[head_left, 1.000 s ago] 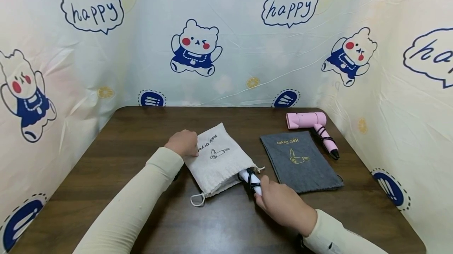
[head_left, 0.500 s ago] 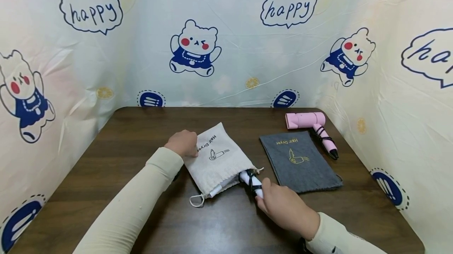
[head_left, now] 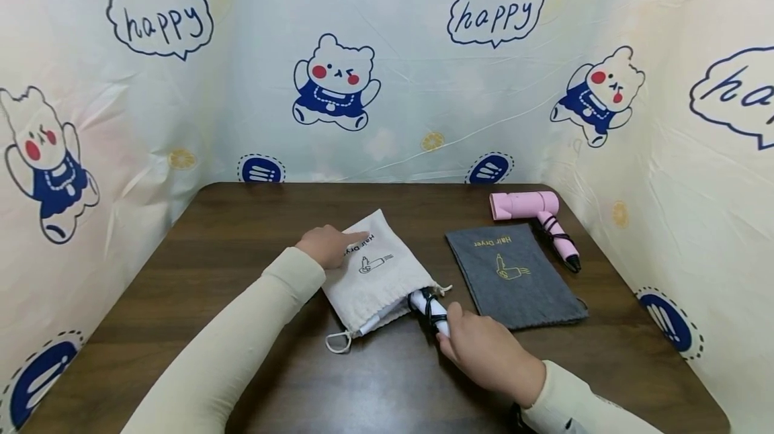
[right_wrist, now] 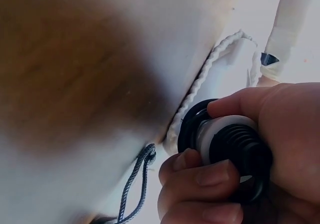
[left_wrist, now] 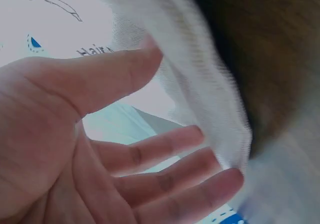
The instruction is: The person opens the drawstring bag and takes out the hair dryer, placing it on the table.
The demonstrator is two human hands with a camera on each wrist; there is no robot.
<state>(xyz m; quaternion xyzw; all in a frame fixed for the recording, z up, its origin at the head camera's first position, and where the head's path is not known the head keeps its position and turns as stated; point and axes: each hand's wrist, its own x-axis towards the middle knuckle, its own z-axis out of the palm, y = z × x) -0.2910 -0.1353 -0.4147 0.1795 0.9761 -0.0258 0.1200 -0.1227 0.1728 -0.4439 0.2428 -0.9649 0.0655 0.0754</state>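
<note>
A white drawstring bag (head_left: 375, 269) printed "Hair Dryer" lies flat on the table, its mouth facing me. Out of the mouth's right corner sticks the handle of a white hair dryer (head_left: 421, 302), wound with black cord; the rest is inside the bag. My right hand (head_left: 492, 353) grips the handle's end, and the right wrist view shows fingers and thumb around the black cord sleeve (right_wrist: 235, 146). On the bag's far left part rests my left hand (head_left: 329, 246), index finger stretched over the lettering. The left wrist view shows its other fingers (left_wrist: 175, 184) loosely extended at the bag's edge.
To the right of the bag lies a dark grey pouch (head_left: 514, 279) with yellow lettering. A pink hair dryer (head_left: 523, 205) with its cord wrapped round the handle is behind it, near the table's (head_left: 254, 205) right edge. A printed curtain (head_left: 411, 71) surrounds the table.
My left hand has shifted slightly right across the bag and its index finger has straightened. A white part of the hair dryer now shows in the bag's mouth. The right hand has barely moved.
</note>
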